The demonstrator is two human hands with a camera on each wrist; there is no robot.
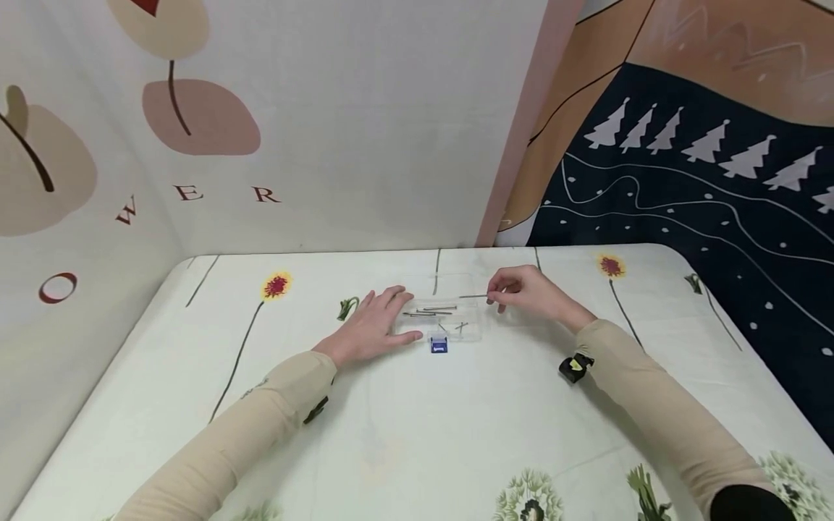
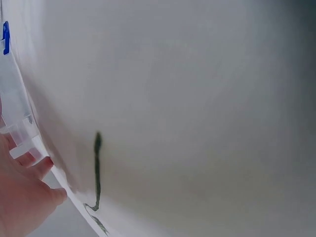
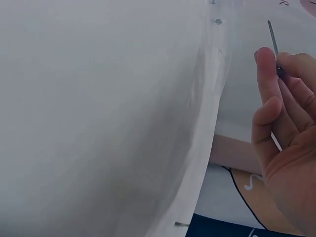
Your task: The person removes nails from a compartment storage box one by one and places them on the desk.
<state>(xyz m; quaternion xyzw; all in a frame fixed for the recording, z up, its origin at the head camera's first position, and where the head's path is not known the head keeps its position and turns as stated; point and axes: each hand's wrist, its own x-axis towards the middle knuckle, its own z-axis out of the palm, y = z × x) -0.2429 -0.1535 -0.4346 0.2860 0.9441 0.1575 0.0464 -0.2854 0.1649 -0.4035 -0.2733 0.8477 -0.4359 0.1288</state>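
Observation:
A clear plastic box (image 1: 474, 334) with compartments and a blue latch (image 1: 439, 345) lies on the table, its lid tipped back. Several long nails (image 1: 438, 309) lie in its rear part, and a few small metal pieces (image 1: 462, 326) in front. My left hand (image 1: 373, 327) rests against the box's left side with fingers spread; the left wrist view shows the box's edge (image 2: 15, 91) beside the fingers. Just right of the box, my right hand (image 1: 529, 293) pinches a nail (image 3: 273, 37) between thumb and fingertips, its shaft pointing left over the box.
A white flower-printed cloth (image 1: 404, 434) covers the table. Behind it hangs a pale printed curtain (image 1: 365, 145), and a dark cloth with white trees (image 1: 684, 188) hangs at the right.

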